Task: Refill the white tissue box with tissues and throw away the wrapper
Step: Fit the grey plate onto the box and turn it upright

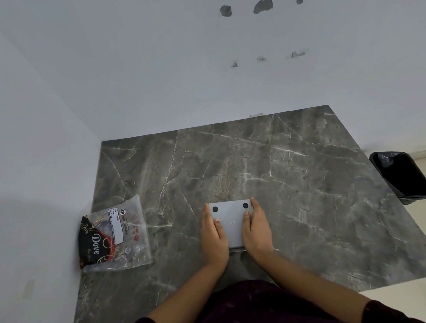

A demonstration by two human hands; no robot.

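Surface: dark marble table (pixel 271 172) against white walls.
Box (pixel 231 223): on table before you.
Your hands: left hand (pixel 213 234), right hand (pixel 257 230) clasp box sides.
Wrapper (pixel 114 235): left edge.
Bin (pixel 403 175): right, on floor.

Bare grey marble tabletop (pixel 284 168) ahead of fingertips (pixel 252 201); crinkled clear plastic tissue wrapper (pixel 114 235) lying left of them, black rectangular bin (pixel 403 175) well right.

Single head-worn wide-angle view, looking forward and down, close above the marble table (pixel 285 181), wall (pixel 173 62) beyond
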